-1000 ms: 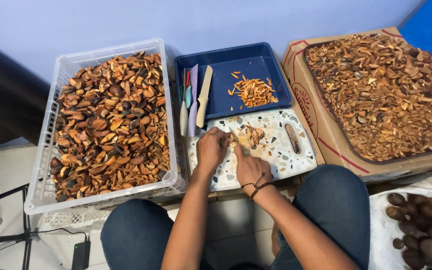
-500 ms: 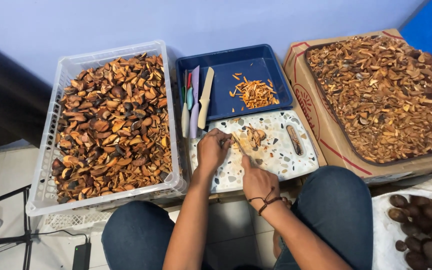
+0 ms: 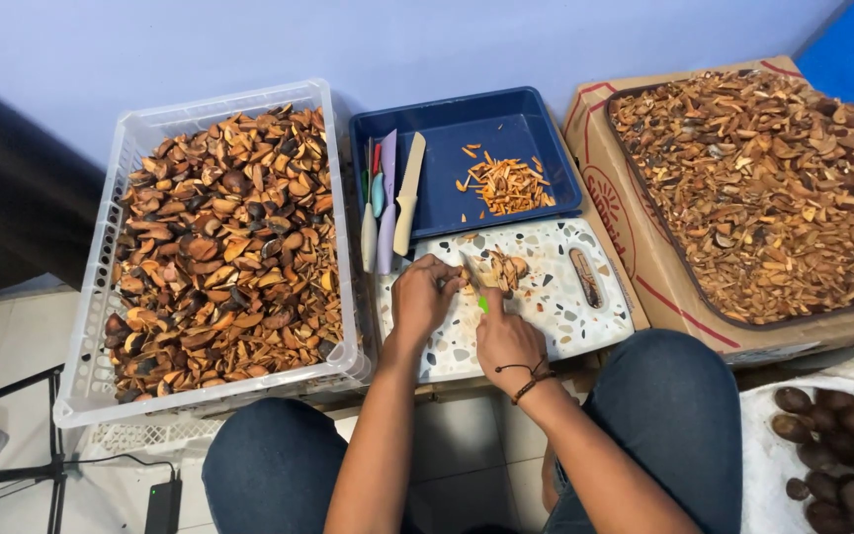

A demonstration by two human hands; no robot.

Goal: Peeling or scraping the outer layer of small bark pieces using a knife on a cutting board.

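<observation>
Left hand (image 3: 422, 297): curled, pinning husk pieces (image 3: 499, 269) near cutting board's (image 3: 546, 307) back edge
Right hand (image 3: 506, 341): gripping green-handled knife (image 3: 474, 280), blade at pieces

You are sitting in a small, makeshift food-processing spot rather than a proper kitchen. At the left of the frame a white plastic crate (image 3: 219, 252) is heaped with brown nut-shell halves; at the right a cardboard box (image 3: 635, 237) holds a mass of smaller chips. Between them sit a blue tray (image 3: 536, 133) with spare knives (image 3: 387, 198) and a speckled cutting board (image 3: 555, 307). Below is pale tiled floor (image 3: 22, 336), above a plain bluish wall (image 3: 348, 40), and at lower right a sack of dark whole nuts (image 3: 842, 445).
</observation>
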